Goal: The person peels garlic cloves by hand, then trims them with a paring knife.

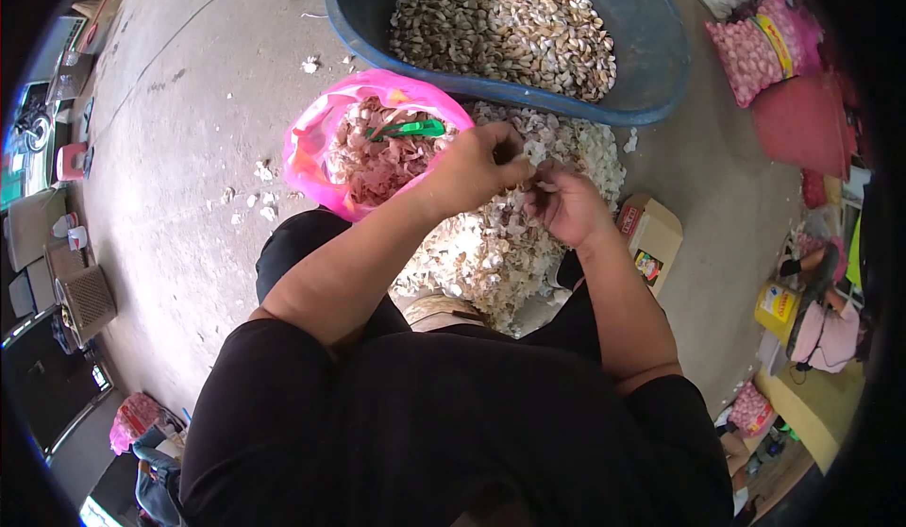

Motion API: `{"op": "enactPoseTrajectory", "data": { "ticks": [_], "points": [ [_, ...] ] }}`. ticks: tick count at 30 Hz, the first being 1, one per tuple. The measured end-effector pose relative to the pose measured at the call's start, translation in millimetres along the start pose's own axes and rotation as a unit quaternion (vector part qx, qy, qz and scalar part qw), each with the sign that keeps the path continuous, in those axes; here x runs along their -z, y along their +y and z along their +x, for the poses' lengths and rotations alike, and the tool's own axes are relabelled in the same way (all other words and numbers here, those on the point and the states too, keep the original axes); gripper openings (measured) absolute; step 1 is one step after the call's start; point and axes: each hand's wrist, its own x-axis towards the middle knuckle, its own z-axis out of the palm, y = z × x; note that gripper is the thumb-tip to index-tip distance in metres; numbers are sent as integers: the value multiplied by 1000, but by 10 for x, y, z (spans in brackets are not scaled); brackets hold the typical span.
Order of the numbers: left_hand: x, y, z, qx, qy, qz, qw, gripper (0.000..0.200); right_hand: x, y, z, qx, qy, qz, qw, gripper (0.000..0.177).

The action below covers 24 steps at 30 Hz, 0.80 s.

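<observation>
My left hand (pixel 483 167) is closed in a pinch over the heap of garlic skins (pixel 481 249). Close beside it, my right hand (pixel 569 208) has its fingers curled in, tips almost meeting those of the left. Whatever small thing lies between the fingertips is too hidden to name. Left of my hands stands an open pink plastic bag (pixel 304 150) with reddish skins in it, and a green-handled tool (pixel 415 129) lies on top of them. Beyond my hands is a blue tub (pixel 651 65) with many loose garlic cloves (pixel 505 32).
A small open cardboard box (pixel 656 239) sits on the floor right of the heap. Filled pink garlic bags (pixel 755 50) and a red container (pixel 804 126) stand at the far right, near a yellow jug (pixel 778 310). A woven basket (pixel 85 302) is at the left.
</observation>
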Motion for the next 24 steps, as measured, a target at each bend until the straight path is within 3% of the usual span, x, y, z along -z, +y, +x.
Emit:
{"op": "enactPoseTrajectory", "data": {
  "ticks": [2, 3, 4, 6, 9, 12, 15, 16, 18, 19, 21, 22, 24],
  "points": [
    [-38, 23, -105, -26, -19, 88, 996, 11, 37, 125, 43, -64, -66, -9, 996, 20],
    [-83, -41, -145, -131, 24, 200, 971, 11, -30, 210, 12, -87, -75, 22, 993, 22],
    [-105, -104, -165, -182, 31, 270, 945, 18, -85, 268, -7, -111, -84, 53, 989, 25],
    [-135, -158, -243, -211, 25, 341, 916, 24, -159, 321, -13, -109, -66, 39, 991, 28],
    [-120, -218, -356, -175, 6, 379, 909, 28, -212, 372, 41, -101, -78, 50, 991, 31],
    [-42, -160, -474, -231, 55, 354, 905, 32, -205, 389, 190, -101, -67, 65, 990, 31],
    [198, -106, -494, -253, 152, 314, 903, 37, -416, -2, 275, -14, 79, -83, 993, 37],
    [337, -105, -519, -147, 135, 367, 909, 41, -508, -251, 347, 26, 33, -1, 999, 39],
    [554, -246, -556, -12, 104, 497, 861, 49, -616, -789, 562, 112, -40, 101, 988, 52],
    [558, -394, -628, 25, 73, 526, 847, 54, -797, -920, 621, 173, 85, 85, 978, 41],
    [557, -672, -748, 98, 17, 580, 809, 63, -1061, -762, 701, 296, 58, -241, 922, 30],
    [620, -581, -765, 197, -152, 474, 844, 72, -1232, -634, 771, 345, 41, -394, 851, 26],
    [538, -695, -933, 112, -202, 481, 846, 71, -1445, -114, 911, 183, -135, -583, 780, 14]
  ]
}}
